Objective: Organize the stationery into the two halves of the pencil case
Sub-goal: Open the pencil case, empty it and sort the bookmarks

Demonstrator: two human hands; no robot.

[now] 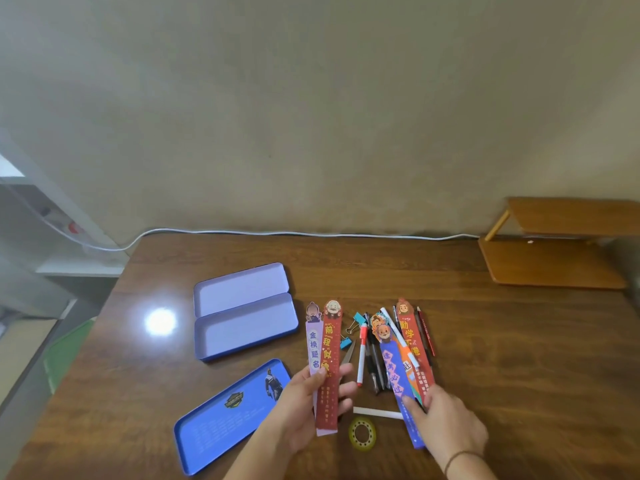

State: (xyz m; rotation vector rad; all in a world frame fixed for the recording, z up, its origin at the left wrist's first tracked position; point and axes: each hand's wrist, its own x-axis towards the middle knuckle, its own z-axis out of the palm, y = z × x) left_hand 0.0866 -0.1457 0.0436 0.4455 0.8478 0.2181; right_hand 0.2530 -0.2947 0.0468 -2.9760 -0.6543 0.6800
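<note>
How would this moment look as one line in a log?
left hand: holding two bookmarks | right hand: on bookmarks in pile | pencil case: open, empty

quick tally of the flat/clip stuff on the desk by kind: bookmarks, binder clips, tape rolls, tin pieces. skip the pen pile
Long printed paper bookmarks: 5, with 2 in the left hand (purple, red) and 3 under the right hand (blue, orange-faced, mostly hidden, red)
Blue metal binder clips: 2
Yellow tape roll: 1
Blue tin pieces: 2, open hinged case and separate lid
Total: 10
</note>
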